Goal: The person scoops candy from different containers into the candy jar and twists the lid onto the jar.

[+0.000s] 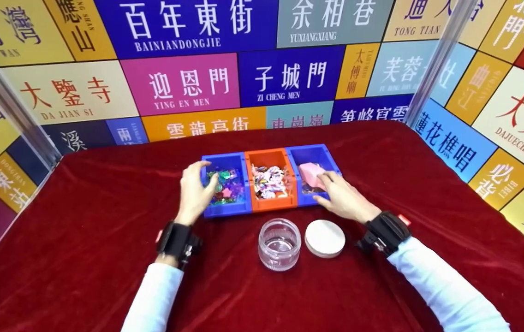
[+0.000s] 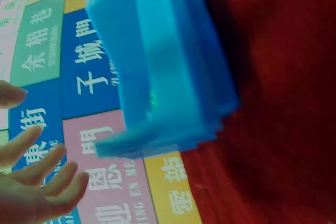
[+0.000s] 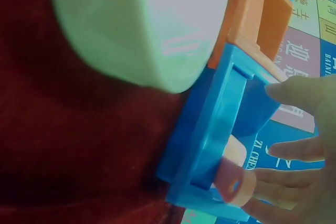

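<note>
A three-part bin has a blue left compartment (image 1: 225,212), an orange middle one (image 1: 271,205) and a blue right one (image 1: 308,150). My left hand (image 1: 196,191) hovers at the left compartment, thumb and fingers apart, over green and purple shiny pieces (image 1: 227,175). In the left wrist view its curved fingers hold nothing. In the right compartment lies a pink scoop (image 1: 310,174), a hole in its handle end (image 3: 241,190). My right hand (image 1: 342,196) is beside this scoop, fingertips right at the handle and thumb spread away from them.
Swirled candy-like pieces (image 1: 270,182) fill the orange compartment. In front of the bin stand an uncapped clear jar (image 1: 279,258) and a round white lid (image 1: 325,238). Red cloth (image 1: 105,249) covers the table, and a sign-printed wall (image 1: 188,83) rises behind.
</note>
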`<state>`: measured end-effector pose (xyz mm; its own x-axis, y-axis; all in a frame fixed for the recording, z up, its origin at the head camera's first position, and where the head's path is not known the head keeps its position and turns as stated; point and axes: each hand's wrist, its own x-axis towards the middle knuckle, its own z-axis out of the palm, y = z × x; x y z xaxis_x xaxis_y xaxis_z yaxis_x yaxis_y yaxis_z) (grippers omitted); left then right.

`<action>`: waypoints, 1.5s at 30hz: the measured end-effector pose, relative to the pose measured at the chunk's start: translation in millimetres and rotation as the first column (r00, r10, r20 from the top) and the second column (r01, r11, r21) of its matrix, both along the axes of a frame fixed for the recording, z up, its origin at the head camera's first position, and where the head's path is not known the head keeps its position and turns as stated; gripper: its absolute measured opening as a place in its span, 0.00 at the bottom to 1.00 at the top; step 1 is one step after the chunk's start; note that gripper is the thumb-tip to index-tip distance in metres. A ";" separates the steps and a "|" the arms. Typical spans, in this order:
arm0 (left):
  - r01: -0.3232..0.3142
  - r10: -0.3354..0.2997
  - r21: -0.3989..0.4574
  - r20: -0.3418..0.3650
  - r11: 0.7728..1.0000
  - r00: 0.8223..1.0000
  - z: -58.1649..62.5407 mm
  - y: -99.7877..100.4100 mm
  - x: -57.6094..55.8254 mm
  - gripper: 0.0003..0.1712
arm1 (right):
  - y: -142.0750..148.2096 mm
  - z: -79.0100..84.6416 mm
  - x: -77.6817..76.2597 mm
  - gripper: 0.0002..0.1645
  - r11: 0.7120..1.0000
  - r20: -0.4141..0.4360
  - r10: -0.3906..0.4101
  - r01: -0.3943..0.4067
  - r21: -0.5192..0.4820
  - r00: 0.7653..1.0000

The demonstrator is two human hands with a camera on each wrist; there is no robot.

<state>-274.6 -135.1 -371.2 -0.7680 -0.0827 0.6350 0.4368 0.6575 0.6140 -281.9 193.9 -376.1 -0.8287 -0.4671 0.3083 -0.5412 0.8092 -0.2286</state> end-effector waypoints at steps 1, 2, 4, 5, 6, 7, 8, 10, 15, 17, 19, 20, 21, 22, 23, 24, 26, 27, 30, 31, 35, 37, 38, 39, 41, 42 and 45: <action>-0.021 0.021 0.006 0.023 1.000 1.000 -1.5 -2.7 0.2 0.18 | 1.0 -0.7 0.4 0.28 1.000 -0.013 0.007 -0.007 0.005 1.000; -0.039 0.038 0.014 0.050 0.999 0.998 -2.5 -5.2 0.4 0.20 | 2.1 -1.3 0.6 0.27 1.000 -0.034 0.016 -0.016 0.009 0.999; -0.063 0.059 0.029 0.109 0.998 0.992 -4.1 -9.6 0.9 0.23 | 3.9 -2.2 -0.3 0.25 0.999 -0.089 0.037 -0.036 0.015 0.995; -0.070 0.064 0.034 0.139 0.997 0.988 -4.5 -11.3 1.3 0.24 | 4.7 -2.6 -1.0 0.24 0.999 -0.124 0.045 -0.042 0.023 0.991; -0.075 0.068 0.039 0.168 0.996 0.984 -4.9 -12.6 1.9 0.25 | 5.5 -3.0 -1.6 0.23 0.998 -0.158 0.051 -0.046 0.032 0.986; -0.078 0.068 0.044 0.196 0.996 0.978 -5.3 -13.7 2.5 0.27 | 6.0 -3.8 -2.7 0.23 0.998 -0.195 0.057 -0.050 0.042 0.979; -0.078 0.065 0.047 0.226 0.996 0.972 -5.7 -14.6 2.9 0.28 | 6.5 -4.5 -3.6 0.23 0.997 -0.228 0.060 -0.049 0.053 0.972; -0.075 0.060 0.044 0.276 0.996 0.959 -7.4 -15.7 3.1 0.30 | 6.7 -6.1 -5.3 0.22 0.996 -0.283 0.057 -0.036 0.080 0.958; -0.035 0.020 0.031 0.399 0.999 0.917 -11.3 -14.9 2.4 0.31 | 4.9 -11.6 -9.3 0.17 0.985 -0.343 0.032 0.029 0.170 0.939; -0.016 0.002 0.027 0.452 1.000 0.892 -13.0 -13.6 1.5 0.31 | 2.5 -13.6 -9.4 0.14 0.977 -0.356 0.016 0.060 0.202 0.934; -0.006 -0.008 0.027 0.490 1.000 0.872 -14.5 -12.4 1.2 0.30 | -1.2 -14.6 -8.3 0.12 0.975 -0.360 -0.008 0.087 0.205 0.933; -0.006 -0.007 0.024 0.502 1.000 0.865 -15.4 -12.1 0.6 0.30 | -3.2 -15.0 -7.6 0.11 0.975 -0.359 -0.023 0.101 0.200 0.933; -0.006 -0.007 0.024 0.506 1.000 0.863 -15.9 -11.6 0.4 0.29 | -5.2 -15.6 -7.1 0.09 0.974 -0.354 -0.040 0.115 0.194 0.934; -0.007 -0.005 0.022 0.508 1.000 0.861 -16.2 -11.2 0.2 0.29 | -7.2 -15.8 -6.6 0.08 0.974 -0.354 -0.055 0.128 0.187 0.934; -0.007 -0.006 0.024 0.509 1.000 0.861 -16.2 -10.9 0.1 0.28 | -8.8 -15.9 -6.1 0.07 0.974 -0.348 -0.067 0.138 0.182 0.935; -0.007 -0.008 0.029 0.510 1.000 0.860 -16.1 -10.7 0.2 0.28 | -10.3 -15.8 -5.7 0.07 0.973 -0.340 -0.080 0.148 0.179 0.937; -0.007 -0.014 0.038 0.517 0.999 0.856 -16.0 -10.4 -0.3 0.27 | -12.4 -15.6 -5.3 0.05 0.969 -0.326 -0.095 0.163 0.187 0.941; -0.005 -0.020 0.046 0.524 0.999 0.851 -16.0 -10.2 -0.2 0.26 | -13.1 -15.2 -5.0 0.05 0.966 -0.321 -0.099 0.168 0.197 0.942; -0.003 -0.035 0.069 0.545 0.998 0.837 -16.8 -10.8 -0.7 0.26 | -14.7 -13.4 -3.8 0.07 0.954 -0.312 -0.101 0.182 0.240 0.945; -0.003 -0.038 0.074 0.550 0.997 0.834 -17.1 -11.1 -0.8 0.26 | -15.2 -12.6 -3.3 0.08 0.949 -0.309 -0.098 0.183 0.257 0.946; -0.007 -0.050 0.096 0.572 0.995 0.819 -17.2 -12.2 -0.6 0.27 | -16.2 -9.4 -1.8 0.13 0.924 -0.302 -0.074 0.179 0.337 0.950; -0.006 -0.058 0.109 0.578 0.994 0.814 -17.1 -12.4 -0.5 0.27 | -16.4 -7.2 -0.6 0.15 0.918 -0.293 -0.071 0.177 0.354 0.953; -0.007 -0.061 0.113 0.582 0.994 0.811 -17.1 -12.4 -0.4 0.27 | -16.4 -6.0 0.0 0.15 0.918 -0.286 -0.076 0.179 0.353 0.955; -0.007 -0.060 0.112 0.581 0.994 0.812 -17.0 -12.2 -0.5 0.27 | -16.5 -4.6 0.7 0.15 0.919 -0.275 -0.086 0.183 0.349 0.958; -0.006 -0.062 0.114 0.581 0.993 0.811 -17.0 -11.6 -0.5 0.27 | -16.5 -1.6 2.2 0.14 0.922 -0.253 -0.107 0.192 0.338 0.961; -0.006 -0.062 0.114 0.582 0.993 0.811 -16.9 -11.2 -0.5 0.27 | -16.5 -0.3 2.7 0.14 0.923 -0.242 -0.116 0.195 0.333 0.963; -0.006 -0.055 0.104 0.579 0.995 0.813 -17.0 -10.0 -1.1 0.27 | -16.2 2.2 3.4 0.15 0.921 -0.226 -0.133 0.205 0.332 0.965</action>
<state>-275.7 -145.0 -388.2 -0.9936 -0.0957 0.0599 -0.0061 0.5756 0.8177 -278.5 177.8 -373.9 -0.8448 -0.4332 0.3143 -0.3942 0.9008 0.1820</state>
